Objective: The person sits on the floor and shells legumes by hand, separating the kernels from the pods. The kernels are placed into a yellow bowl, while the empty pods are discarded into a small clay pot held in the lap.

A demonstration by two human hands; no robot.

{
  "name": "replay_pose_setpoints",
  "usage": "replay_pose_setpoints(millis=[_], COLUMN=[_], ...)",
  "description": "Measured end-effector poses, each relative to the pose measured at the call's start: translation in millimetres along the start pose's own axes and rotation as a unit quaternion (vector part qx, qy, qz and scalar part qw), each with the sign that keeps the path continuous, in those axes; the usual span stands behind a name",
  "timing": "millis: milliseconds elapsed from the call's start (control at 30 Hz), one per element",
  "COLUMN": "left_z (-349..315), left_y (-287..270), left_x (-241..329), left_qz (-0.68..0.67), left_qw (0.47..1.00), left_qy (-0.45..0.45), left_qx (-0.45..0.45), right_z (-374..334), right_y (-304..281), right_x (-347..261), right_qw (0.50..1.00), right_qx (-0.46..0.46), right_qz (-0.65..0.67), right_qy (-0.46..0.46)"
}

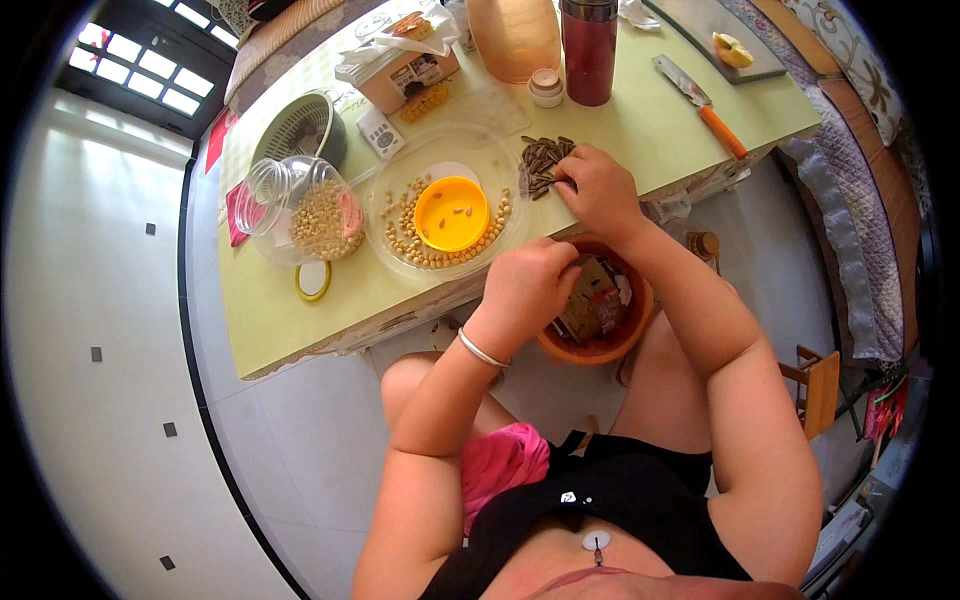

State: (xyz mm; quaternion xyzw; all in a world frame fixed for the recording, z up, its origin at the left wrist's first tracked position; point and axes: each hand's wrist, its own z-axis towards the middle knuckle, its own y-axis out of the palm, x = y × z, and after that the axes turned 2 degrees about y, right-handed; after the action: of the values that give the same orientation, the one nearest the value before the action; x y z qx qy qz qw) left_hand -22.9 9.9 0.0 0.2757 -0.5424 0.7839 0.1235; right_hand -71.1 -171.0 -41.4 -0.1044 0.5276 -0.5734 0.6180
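Note:
My right hand (600,195) rests at the near right edge of a pile of dark striped sunflower seeds (541,166), its thumb and fingers pinched together. Over the left rim of an orange waste bin (648,300) is my left hand (528,288), its fingers closed with the tips turned down toward the bin. Whatever either hand holds is too small or hidden to make out. A yellow bowl (426,205) with a few small kernels sits in a clear round tray (412,158). Pale round beans (408,243) lie in the tray around the bowl.
On the table's left are a clear jar of beans (325,222), its lid (313,281), and a green colander (333,125). Behind stand a tissue box (405,82), a small jar (545,90) and a dark red flask (588,60). An orange-handled knife (702,108) lies right, near a cutting board (690,30).

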Motion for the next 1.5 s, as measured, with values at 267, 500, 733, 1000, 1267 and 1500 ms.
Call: replay_pose_setpoints(millis=[267, 500, 733, 1000, 1267, 1500], left_z=[14, 15, 15, 10, 12, 13], left_y=[-13, -11, -4, 7, 8, 1], left_x=[-15, -13, -7, -9, -6, -6], left_qz=[-0.023, -0.012, 0.033, 0.102, 0.078, 0.019], left_qw=[0.976, 0.969, 0.961, 0.967, 0.968, 0.965], left_qy=[-0.004, 0.019, 0.025, 0.032, 0.021, 0.021], left_qx=[0.216, 0.245, 0.274, 0.231, 0.237, 0.262], right_z=[-11, -28, -27, -32, -39, -37], right_y=[-24, -24, -29, -22, -7, -17], right_x=[-29, -41, -37, -34, -34, -41], right_qw=[0.97, 0.884, 0.787, 0.77, 0.817, 0.772], right_qx=[-0.049, -0.068, -0.14, -0.136, -0.078, -0.094], right_qz=[0.226, 0.45, 0.551, 0.561, 0.525, 0.583], right_qy=[-0.075, 0.11, 0.24, 0.273, 0.225, 0.235])
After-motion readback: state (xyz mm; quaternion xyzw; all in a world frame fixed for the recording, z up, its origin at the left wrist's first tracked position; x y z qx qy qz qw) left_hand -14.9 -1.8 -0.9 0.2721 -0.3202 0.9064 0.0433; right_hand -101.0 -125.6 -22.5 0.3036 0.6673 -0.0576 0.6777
